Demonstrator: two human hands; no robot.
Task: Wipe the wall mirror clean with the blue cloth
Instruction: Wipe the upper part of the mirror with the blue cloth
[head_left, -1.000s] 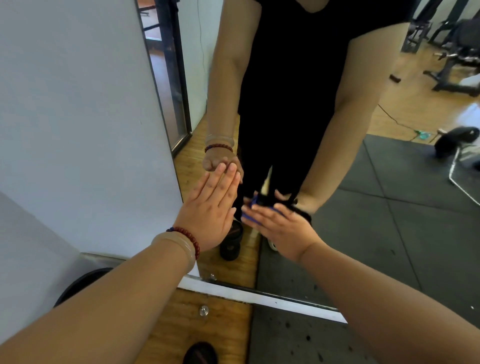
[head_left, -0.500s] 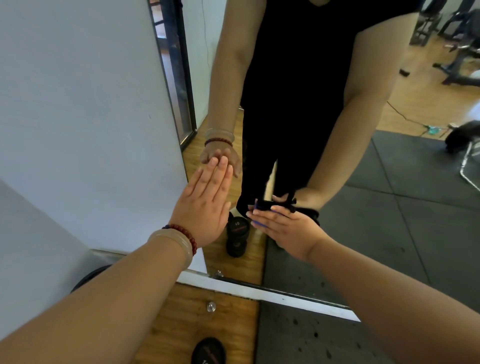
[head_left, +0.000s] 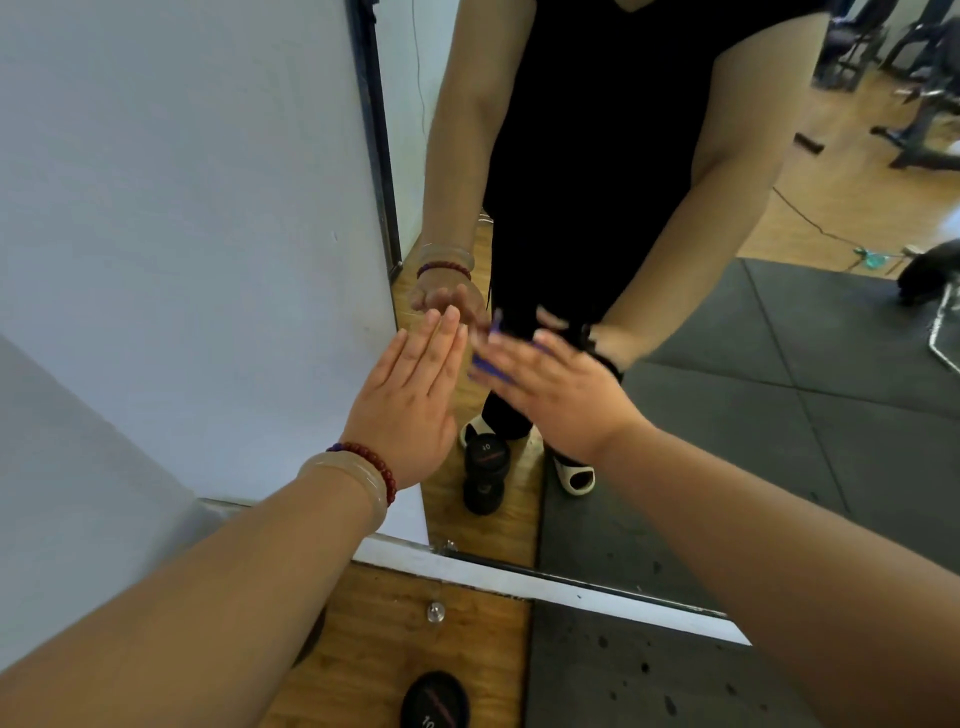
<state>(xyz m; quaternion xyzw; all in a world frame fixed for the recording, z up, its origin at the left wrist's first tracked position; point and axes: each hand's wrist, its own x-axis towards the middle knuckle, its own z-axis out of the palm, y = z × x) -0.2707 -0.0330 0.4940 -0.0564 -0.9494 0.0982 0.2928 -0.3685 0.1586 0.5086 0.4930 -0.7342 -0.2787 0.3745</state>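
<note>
The wall mirror fills the upper right and reflects a person in black. My left hand lies flat on the glass near the mirror's left side, fingers straight and together, with bracelets on the wrist. My right hand presses the blue cloth against the glass with straight fingers. It is blurred by motion. Only a small edge of the cloth shows past the fingertips, right beside my left hand.
The mirror's white lower frame runs just above the floor. A black dumbbell lies on the wooden floor below, next to a dark rubber mat. A white wall stands at the left. Gym equipment shows only as reflections.
My right hand has slid the cloth up and to the left, close to my left hand. The left hand stays flat on the glass.
</note>
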